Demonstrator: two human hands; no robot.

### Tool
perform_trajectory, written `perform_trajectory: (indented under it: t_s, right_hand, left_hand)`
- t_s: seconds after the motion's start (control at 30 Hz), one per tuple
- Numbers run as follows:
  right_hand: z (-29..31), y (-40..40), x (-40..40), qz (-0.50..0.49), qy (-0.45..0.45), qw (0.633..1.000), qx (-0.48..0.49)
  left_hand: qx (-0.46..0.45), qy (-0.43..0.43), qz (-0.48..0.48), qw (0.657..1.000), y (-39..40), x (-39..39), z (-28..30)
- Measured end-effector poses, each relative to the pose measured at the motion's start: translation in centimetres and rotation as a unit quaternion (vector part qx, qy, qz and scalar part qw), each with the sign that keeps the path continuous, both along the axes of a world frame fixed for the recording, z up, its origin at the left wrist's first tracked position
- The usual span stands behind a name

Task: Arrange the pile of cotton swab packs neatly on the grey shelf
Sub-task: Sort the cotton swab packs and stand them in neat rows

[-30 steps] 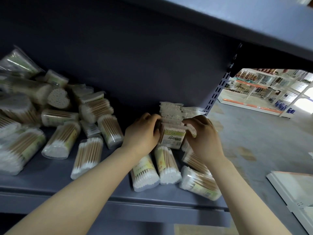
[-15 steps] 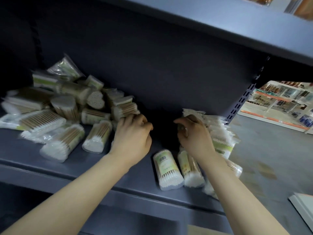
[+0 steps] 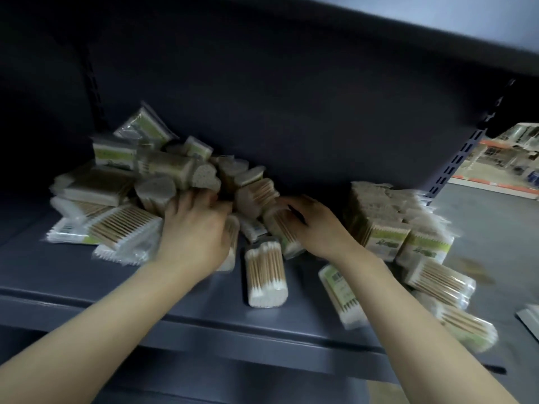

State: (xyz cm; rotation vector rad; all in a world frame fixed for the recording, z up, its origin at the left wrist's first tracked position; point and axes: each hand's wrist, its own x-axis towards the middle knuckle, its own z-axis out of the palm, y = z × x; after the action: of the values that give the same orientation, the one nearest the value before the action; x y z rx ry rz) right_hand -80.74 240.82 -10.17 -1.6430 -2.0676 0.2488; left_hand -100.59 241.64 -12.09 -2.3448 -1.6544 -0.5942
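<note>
Your left hand (image 3: pixel 194 232) lies palm-down on the loose pile of clear-wrapped cotton swab packs with wooden sticks (image 3: pixel 163 182), which sits on the left and middle of the dark grey metal shelf (image 3: pixel 122 287) against its back wall. The left fingers (image 3: pixel 186 199) reach forward, slightly spread, with their tips buried among the round-ended packs at the heart of the pile — motion blur hides whether they are curled round any one pack, so you cannot tell.

Your right hand (image 3: pixel 316 225) lies just to the right, its fingers (image 3: pixel 287 204) stretched leftward over a heart-shaped pack of swabs (image 3: pixel 283 233) that lies tilted at the pile's right edge. The pack sits under the fingers and palm, touching them; the thumb side is hidden, and the blur leaves it unclear whether the fingers pinch the pack or only rest on it.

Between and below your wrists a single upright-lying heart-shaped pack with white tips toward you (image 3: pixel 264 277) rests apart from both hands on the bare shelf. To the right of your right forearm stands the tidy block of stacked packs with green labels (image 3: pixel 399 225), and more packs lie loose in front of it near the shelf's front lip — one with a barcode label (image 3: pixel 341 295) lies just beside your right forearm.

Flat bagged swab packs (image 3: pixel 108 225) lie at the pile's left, touching your left hand's outer edge.
</note>
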Motion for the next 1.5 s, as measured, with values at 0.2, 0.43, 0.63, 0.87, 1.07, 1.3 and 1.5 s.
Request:
perform_trajectory:
  t_s: [0.2,0.43,0.63,0.87,1.07,1.3,1.5]
  right_hand:
    - [0.4,0.8,-0.5,-0.064,0.065,0.996,-0.021]
    - [1.5,5.2,0.8,-0.097,0.052,0.994,0.016]
    - [1.4,9.7,0.1,-0.050,0.042,0.998,0.027]
    - [0.7,12.9,0.3,0.009,-0.005,1.000,-0.006]
    - [0.6,13.4,1.0,0.057,-0.013,0.998,-0.011]
    - [0.6,14.0,0.9,0.074,-0.034,0.996,-0.023]
    - [1.0,14.3,1.5,0.073,-0.051,0.996,-0.023]
  left_hand:
    - [0.024,0.009,-0.047,0.999,1.4,-0.8,-0.2]
    - [0.054,-0.025,-0.068,0.996,3.0,-0.7,-0.2]
    - [0.081,-0.024,-0.083,0.993,4.0,0.3,-0.5]
    - [0.082,-0.015,-0.083,0.993,5.2,1.2,-1.5]
    - [0.021,0.050,-0.080,0.995,5.2,2.3,-1.0]
    - [0.040,-0.021,-0.165,0.985,5.3,2.3,-1.2]
    - [0.015,-0.030,-0.192,0.981,5.2,2.0,-0.4]
